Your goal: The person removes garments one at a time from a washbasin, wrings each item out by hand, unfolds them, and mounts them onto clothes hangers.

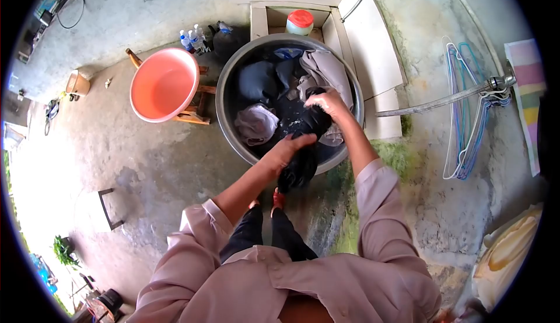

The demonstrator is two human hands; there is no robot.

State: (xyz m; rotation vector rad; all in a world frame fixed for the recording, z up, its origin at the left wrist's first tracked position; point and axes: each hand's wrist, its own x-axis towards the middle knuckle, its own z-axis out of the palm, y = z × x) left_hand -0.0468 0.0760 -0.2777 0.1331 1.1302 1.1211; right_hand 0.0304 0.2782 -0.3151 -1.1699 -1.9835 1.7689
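Observation:
A wide metal basin (223,108) holds dark water and soaking clothes. Both hands grip a bunched black cloth (299,162) over the basin's near side, and its lower end hangs past the rim. My left hand (286,149) is wrapped round the middle of the cloth. Higher up and to the right, my right hand (328,102) is closed on its upper part. Around them in the water lie a grey-beige garment (326,69), a pale lilac cloth (256,123) and a dark bulging cloth (258,81).
Left of the basin, a pink tub (164,85) rests on a wooden stool (195,114). Bottles (195,38) stand by the wall. Behind the basin is a red-lidded jar (300,22). A metal hose (431,106) and hangers (464,113) are at the right.

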